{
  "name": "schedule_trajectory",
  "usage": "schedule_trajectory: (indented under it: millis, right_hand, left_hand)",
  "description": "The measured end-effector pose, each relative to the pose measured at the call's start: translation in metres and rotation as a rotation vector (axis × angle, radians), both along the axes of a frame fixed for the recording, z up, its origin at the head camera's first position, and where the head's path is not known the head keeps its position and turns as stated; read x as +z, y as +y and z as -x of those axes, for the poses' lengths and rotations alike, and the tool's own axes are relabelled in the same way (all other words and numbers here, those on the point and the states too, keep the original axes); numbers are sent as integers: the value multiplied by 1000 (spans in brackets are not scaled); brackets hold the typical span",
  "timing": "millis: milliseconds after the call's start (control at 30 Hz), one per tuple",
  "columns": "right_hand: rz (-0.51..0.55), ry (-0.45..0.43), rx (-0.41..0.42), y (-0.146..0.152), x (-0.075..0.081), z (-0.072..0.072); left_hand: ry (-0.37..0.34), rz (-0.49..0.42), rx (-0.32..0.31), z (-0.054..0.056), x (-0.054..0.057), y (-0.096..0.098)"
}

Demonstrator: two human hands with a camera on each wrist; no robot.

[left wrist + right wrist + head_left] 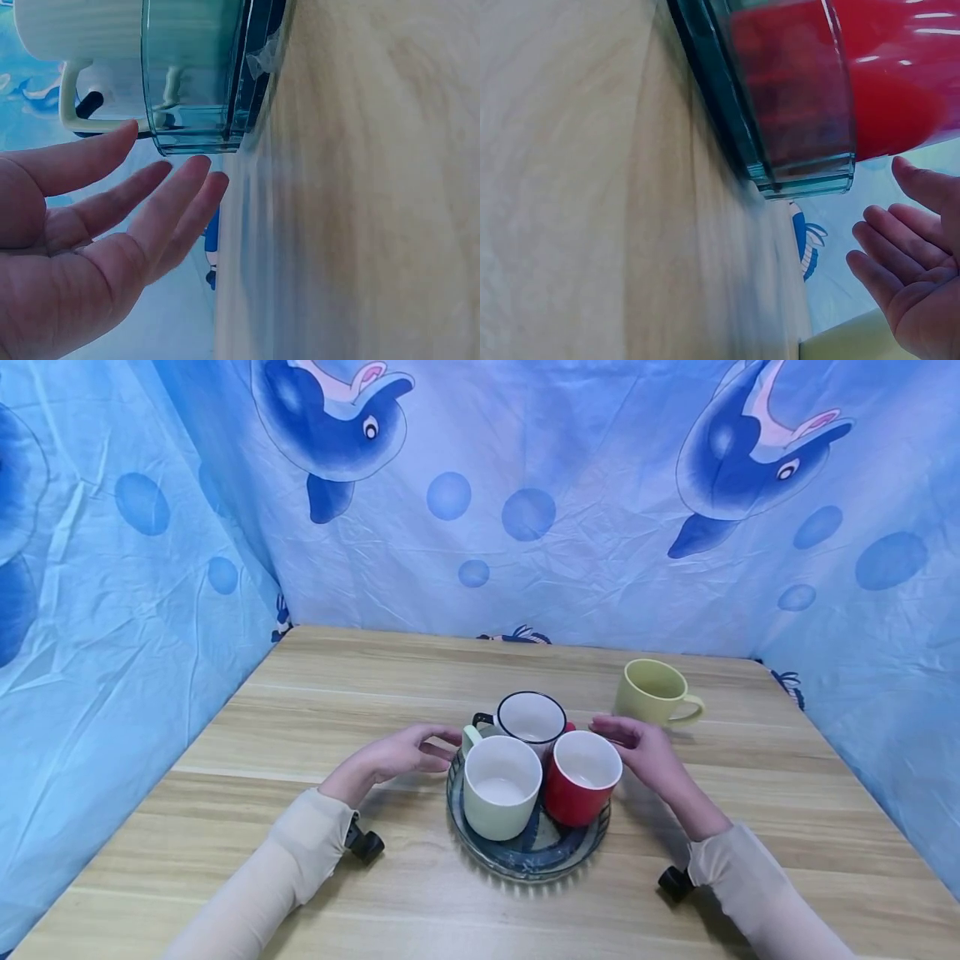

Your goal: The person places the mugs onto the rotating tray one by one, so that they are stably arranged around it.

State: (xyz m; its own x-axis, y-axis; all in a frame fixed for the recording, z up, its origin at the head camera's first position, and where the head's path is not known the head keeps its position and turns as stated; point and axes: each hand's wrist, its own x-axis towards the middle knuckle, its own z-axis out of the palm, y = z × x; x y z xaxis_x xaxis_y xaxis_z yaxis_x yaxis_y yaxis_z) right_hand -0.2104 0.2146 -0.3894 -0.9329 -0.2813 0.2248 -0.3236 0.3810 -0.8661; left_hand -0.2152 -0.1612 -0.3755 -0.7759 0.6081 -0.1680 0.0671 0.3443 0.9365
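A round glass tray [525, 864] with a clear wall and dark patterned base stands on the table, holding three mugs. They are a pale green mug [498, 814] at front left, a red mug [573, 797] at right, and a white mug with a black rim [531, 720] behind. My left hand [408, 753] is at the tray's left side, its relaxed fingers close to the glass wall [187, 142]; whether the thumb touches is unclear. My right hand [641, 747] is at the right, fingers loosely bent, just apart from the tray and red mug [900, 112].
A yellow-green mug [652, 693] stands on the wooden table [360, 668] behind my right hand, its handle to the right. Blue dolphin-print cloth [600, 577] hangs at the table's back and along both sides. Tassel-like cords [517, 635] lie at the back edge.
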Motion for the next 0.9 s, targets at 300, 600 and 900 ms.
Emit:
schedule_trajectory:
  millis: [300, 600, 900]
  right_hand:
    - [-22, -3, -66, 3, 2, -1]
    - [43, 48, -208, 10, 10, -1]
    - [170, 140, -412, 22, 20, 2]
  left_hand:
    - [-13, -17, -12, 0, 2, 0]
    - [-58, -11, 40, 1, 7, 2]
    - [-55, -13, 10, 1, 9, 0]
